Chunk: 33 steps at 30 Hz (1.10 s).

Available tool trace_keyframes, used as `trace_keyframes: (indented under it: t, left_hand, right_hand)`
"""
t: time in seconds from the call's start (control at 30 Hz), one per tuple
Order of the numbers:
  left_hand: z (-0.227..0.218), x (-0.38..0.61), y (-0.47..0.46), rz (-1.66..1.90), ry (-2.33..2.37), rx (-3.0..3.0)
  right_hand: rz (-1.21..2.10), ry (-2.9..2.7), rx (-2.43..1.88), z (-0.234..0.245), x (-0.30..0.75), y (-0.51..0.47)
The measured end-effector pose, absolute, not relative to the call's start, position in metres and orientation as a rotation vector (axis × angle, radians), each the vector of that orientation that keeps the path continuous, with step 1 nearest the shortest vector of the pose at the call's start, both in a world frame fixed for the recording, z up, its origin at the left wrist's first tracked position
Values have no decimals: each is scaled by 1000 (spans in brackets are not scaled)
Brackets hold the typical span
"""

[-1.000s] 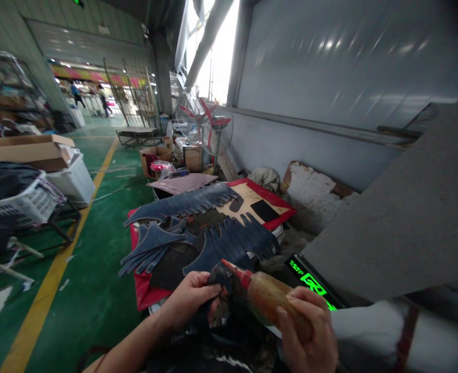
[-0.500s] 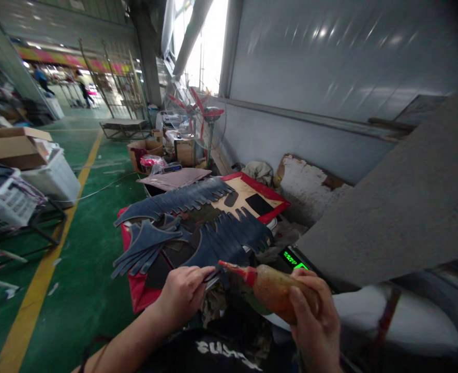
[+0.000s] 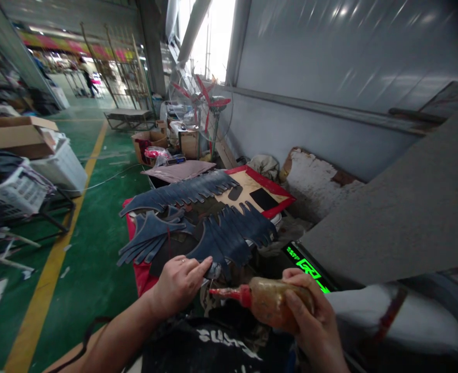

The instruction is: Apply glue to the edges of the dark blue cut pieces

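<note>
Here, left hand (image 3: 182, 282) knuckles up, right hand (image 3: 314, 317) around sideways bottle (image 3: 268, 299).

The near squeeze bottle (image 3: 266, 304) is smeared, glossy plastic; the blue cut pieces (image 3: 223, 235) look matt. At left, the green floor (image 3: 100, 207) is smooth and shiny, the cardboard box (image 3: 9, 139) matt.

Bottle (image 3: 268, 301) partly hidden, distant person (image 3: 87, 77) blurred

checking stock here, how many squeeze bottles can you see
1: the bottle is held in the right hand, its red nozzle pointing toward the left hand. Others may be hidden among the background things.
</note>
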<state>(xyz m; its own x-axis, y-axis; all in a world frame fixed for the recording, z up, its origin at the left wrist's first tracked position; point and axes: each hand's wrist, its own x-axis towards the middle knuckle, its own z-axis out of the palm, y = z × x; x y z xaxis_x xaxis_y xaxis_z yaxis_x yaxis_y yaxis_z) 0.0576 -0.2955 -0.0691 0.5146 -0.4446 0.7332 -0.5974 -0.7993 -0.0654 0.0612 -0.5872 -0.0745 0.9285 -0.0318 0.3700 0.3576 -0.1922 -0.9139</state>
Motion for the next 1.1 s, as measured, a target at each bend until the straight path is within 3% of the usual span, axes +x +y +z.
trace_keyframes:
  t: [0.3,0.67,0.93,1.1]
  left_hand:
    - [-67,53,-294,1111,-952,2614]
    - [-71,53,-290,1071,-994,2654]
    - [-71,53,-287,1071,-1020,2637]
    - [-71,52,-287,1062,-1046,2635]
  right_hand:
    - [-586,-169,-1821,-70,75,-582]
    - [-277,-227,-1689,-89,65,-582]
    - [-481,-80,-1762,-96,69,-590]
    - [-439,-56,-1682,-96,67,-583]
